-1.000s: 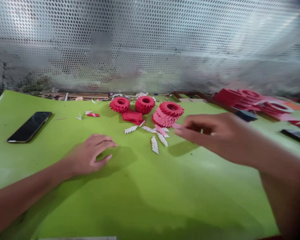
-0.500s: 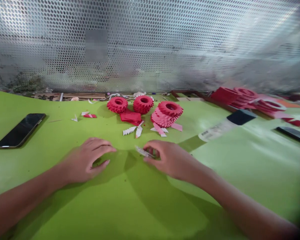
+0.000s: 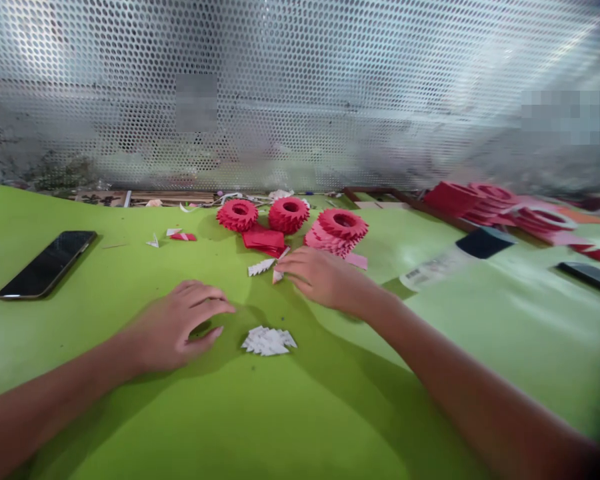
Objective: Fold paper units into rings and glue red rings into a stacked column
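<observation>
Glare on the green mat point(image 3: 520, 313) — shadow under the left hand point(image 3: 170, 327), blurred edges.

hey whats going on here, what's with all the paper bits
A person is working with both hands at a green tabletop. Their right hand reaches over a small folded paper piece, though it's unclear whether it has gripped it. Their left hand rests cupped on the table, holding nothing, beside a pile of white folded paper pieces. Red folded-paper rings sit just beyond the hands, and a phone lies off to the left.
</observation>
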`<state>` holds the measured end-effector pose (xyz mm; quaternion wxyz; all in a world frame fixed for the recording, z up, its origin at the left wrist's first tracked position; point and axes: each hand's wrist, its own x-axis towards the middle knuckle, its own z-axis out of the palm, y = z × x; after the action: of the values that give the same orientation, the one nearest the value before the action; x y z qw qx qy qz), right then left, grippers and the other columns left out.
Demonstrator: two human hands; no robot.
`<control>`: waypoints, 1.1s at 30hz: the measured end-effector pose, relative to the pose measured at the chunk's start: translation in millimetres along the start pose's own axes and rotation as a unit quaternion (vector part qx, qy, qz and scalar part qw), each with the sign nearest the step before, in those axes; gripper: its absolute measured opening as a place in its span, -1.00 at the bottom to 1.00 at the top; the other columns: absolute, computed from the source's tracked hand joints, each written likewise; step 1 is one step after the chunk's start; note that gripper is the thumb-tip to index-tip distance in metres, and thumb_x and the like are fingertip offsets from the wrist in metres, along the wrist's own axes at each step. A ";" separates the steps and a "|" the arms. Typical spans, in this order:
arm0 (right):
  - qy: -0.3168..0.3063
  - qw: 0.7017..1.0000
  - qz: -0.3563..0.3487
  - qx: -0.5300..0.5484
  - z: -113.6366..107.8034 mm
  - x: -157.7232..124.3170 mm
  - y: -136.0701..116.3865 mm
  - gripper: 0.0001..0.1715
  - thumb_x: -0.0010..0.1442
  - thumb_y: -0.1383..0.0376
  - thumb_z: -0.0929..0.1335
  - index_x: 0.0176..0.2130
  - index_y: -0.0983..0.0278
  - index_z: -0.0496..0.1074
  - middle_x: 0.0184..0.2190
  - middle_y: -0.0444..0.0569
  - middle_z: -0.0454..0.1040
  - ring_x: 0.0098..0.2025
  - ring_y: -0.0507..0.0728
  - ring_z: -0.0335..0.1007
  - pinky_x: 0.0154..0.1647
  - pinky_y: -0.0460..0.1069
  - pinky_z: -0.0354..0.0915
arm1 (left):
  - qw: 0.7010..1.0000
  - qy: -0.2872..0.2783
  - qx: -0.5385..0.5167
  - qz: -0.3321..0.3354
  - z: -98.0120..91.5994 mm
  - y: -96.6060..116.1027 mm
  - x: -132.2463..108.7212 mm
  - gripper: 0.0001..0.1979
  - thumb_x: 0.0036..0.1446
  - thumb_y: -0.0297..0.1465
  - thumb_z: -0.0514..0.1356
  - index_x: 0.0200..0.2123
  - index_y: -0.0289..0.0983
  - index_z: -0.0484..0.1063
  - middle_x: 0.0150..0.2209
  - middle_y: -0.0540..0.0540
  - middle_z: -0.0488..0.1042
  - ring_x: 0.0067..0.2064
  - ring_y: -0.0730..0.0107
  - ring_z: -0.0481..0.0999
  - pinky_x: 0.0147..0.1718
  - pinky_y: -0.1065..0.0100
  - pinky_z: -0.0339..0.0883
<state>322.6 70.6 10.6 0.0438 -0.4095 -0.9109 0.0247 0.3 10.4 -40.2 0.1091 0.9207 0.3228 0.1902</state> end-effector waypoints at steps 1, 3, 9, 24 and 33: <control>0.004 1.000 -0.013 0.001 5.4 -1.6 -2.8 -0.61 0.38 0.42 0.27 0.07 0.30 0.60 0.07 0.11 0.61 0.11 0.27 0.51 0.22 0.29 0.35 | 1.000 0.000 0.003 0.001 -0.2 -0.3 0.1 -0.68 0.39 -0.35 0.14 0.15 -0.18 0.48 0.07 -0.17 0.58 0.06 0.04 0.55 0.02 -0.02 0.51; 0.012 0.999 -0.031 0.013 12.9 -3.9 -9.9 -0.66 0.42 0.34 0.29 0.04 0.26 0.61 0.03 0.08 0.63 0.07 0.25 0.52 0.17 0.27 0.39 | 1.000 -0.007 0.004 0.003 -1.6 1.3 0.8 -0.68 0.40 -0.29 0.15 0.15 -0.19 0.48 0.07 -0.19 0.58 0.07 0.01 0.56 0.03 -0.07 0.50; 0.017 1.000 -0.014 0.003 19.0 7.8 -18.4 -0.50 0.44 0.31 0.25 0.30 0.24 0.41 0.28 0.11 0.45 0.29 0.31 0.37 0.30 0.33 0.29 | 0.993 -0.076 -0.009 0.088 -4.3 26.1 6.7 -0.37 0.38 -0.02 0.14 0.39 -0.15 0.24 0.40 -0.26 0.31 0.32 -0.13 0.40 0.29 -0.22 0.24; -0.004 0.981 -0.127 0.144 22.9 -11.5 -64.8 -0.68 0.49 0.22 0.28 -0.02 0.26 0.60 -0.15 0.00 0.64 -0.14 0.14 0.54 -0.03 0.08 0.43 | 0.996 -0.026 0.056 0.071 2.9 31.9 0.2 -0.56 0.41 -0.11 0.17 0.19 -0.24 0.44 0.15 -0.24 0.56 0.17 0.02 0.53 0.33 -0.07 0.23; -0.005 0.973 0.229 -0.010 -50.9 -40.5 28.6 -0.56 0.36 0.10 0.32 0.09 0.20 0.57 0.04 0.15 0.62 -0.08 0.35 0.59 -0.14 0.16 0.43 | 0.995 -0.067 0.023 0.076 4.4 24.8 4.9 -0.57 0.44 -0.19 0.15 0.32 -0.04 0.37 0.33 -0.12 0.44 0.29 0.04 0.47 0.26 0.02 0.36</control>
<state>375.7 59.7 56.5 0.0282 -0.6078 -0.7931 0.0274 19.4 -5.9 -34.7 0.0950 0.9556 0.2478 0.1281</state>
